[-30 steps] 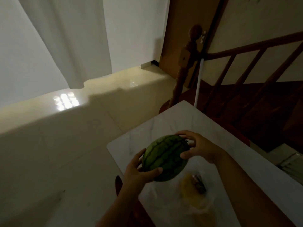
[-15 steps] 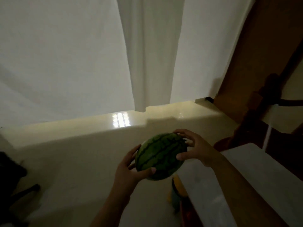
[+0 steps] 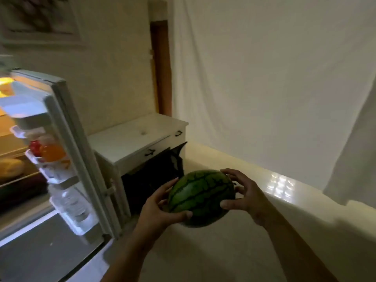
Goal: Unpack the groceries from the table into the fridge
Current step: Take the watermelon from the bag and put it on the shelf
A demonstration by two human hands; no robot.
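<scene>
A second ago the watermelon [image 3: 201,197] was held just over the worktop; now the worktop is out of view and the open fridge [image 3: 61,151] has come in on the left, so the person has turned away from the groceries and toward where they go. The grip is unchanged: the left hand [image 3: 160,208] cups the melon's near-left side with its thumb across the lower front, and the right hand [image 3: 243,197] grasps the far-right side, fingers curled over the top edge. The melon hangs in the air between them, resting on nothing.

By my reading this is the carry, with the placing yet to come (lit shelves show beyond the left hand, at the picture's edge). The fridge door stands open to the left of that hand, its racks holding bottles [image 3: 48,152], blurred. Ahead of both hands is a white cabinet [image 3: 130,143] with dark drawer handles, a pale tiled floor [image 3: 254,251] below, and white curtains [image 3: 274,88] beyond the right hand.
</scene>
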